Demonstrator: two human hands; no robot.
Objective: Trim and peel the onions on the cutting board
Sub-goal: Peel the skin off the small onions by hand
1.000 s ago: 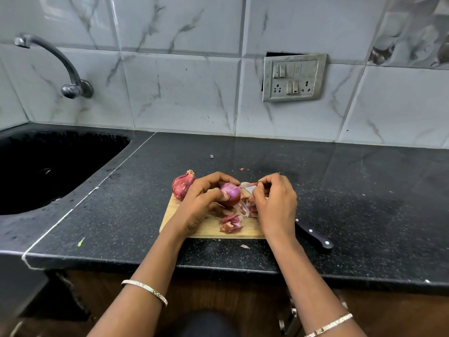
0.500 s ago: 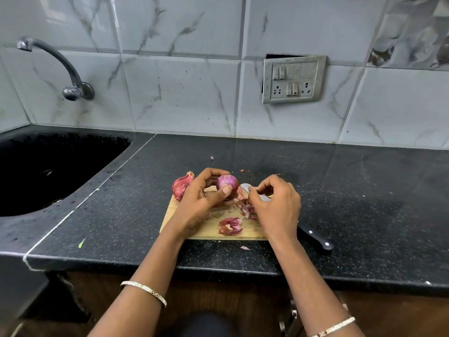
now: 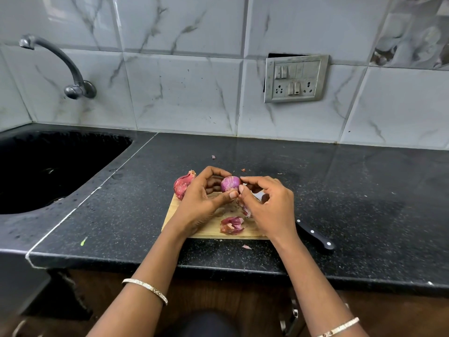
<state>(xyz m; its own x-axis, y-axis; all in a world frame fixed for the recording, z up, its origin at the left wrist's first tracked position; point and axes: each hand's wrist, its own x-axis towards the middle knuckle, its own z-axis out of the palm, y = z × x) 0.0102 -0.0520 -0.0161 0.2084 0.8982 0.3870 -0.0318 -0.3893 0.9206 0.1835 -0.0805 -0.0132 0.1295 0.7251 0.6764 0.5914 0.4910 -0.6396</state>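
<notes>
Head-cam view looking down at a dark speckled bench (image 3: 364,190) w/ a small wooden board (image 3: 211,231) near its front edge. The left hand (image 3: 201,200) is holding a purple onion (image 3: 229,184) just above the board's far end, fingers curling round its far side and thumb pressing its near side. The right hand (image 3: 269,205) is reaching in from the right, index finger and thumb tips touching the onion's right side; other fingers are curling loosely, and I can't tell if they are holding anything. A 2nd onion (image 3: 182,184), still in its skin, is sitting at the board's far left corner, partly behind the left hand. Loose skins (image 3: 232,224) are lying on the board between the hands. A knife (image 3: 315,235) w/ a black handle is lying on the bench right of the board, blade hidden under the right hand. Sink (image 3: 48,166) and tap (image 3: 73,76) are at left; a socket (image 3: 295,79) is on the tiled wall.
</notes>
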